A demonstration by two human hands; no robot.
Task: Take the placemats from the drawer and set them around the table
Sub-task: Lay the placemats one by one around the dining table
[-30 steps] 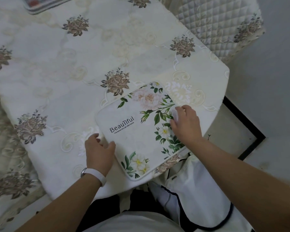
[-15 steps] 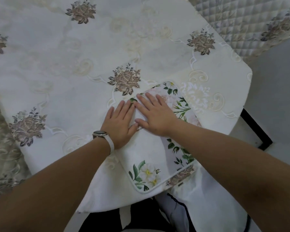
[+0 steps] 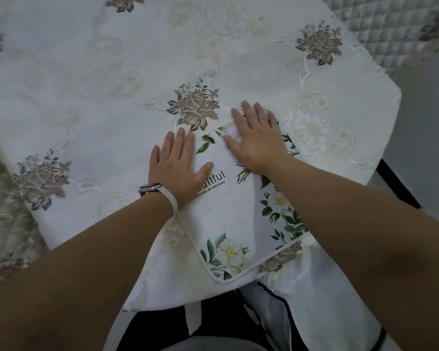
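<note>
Both forearms reach forward from the bottom of the view, palms down. Left hand (image 3: pixel 175 165) is flat, fingers straight and close together. It lies across the placemat's (image 3: pixel 228 211) left edge, thumb spread onto the mat by the printed lettering, fingertips on the tablecloth (image 3: pixel 86 97). A white-strapped watch (image 3: pixel 152 187) is on that wrist. Right hand (image 3: pixel 257 140) is flat too, fingers slightly fanned, pressing the mat's far corner. Neither hand grips anything. The floral placemat lies angled on the worktop's near right corner, its near corner at the worktop edge. A quilted cover (image 3: pixel 390 29) shows at top right.
</note>
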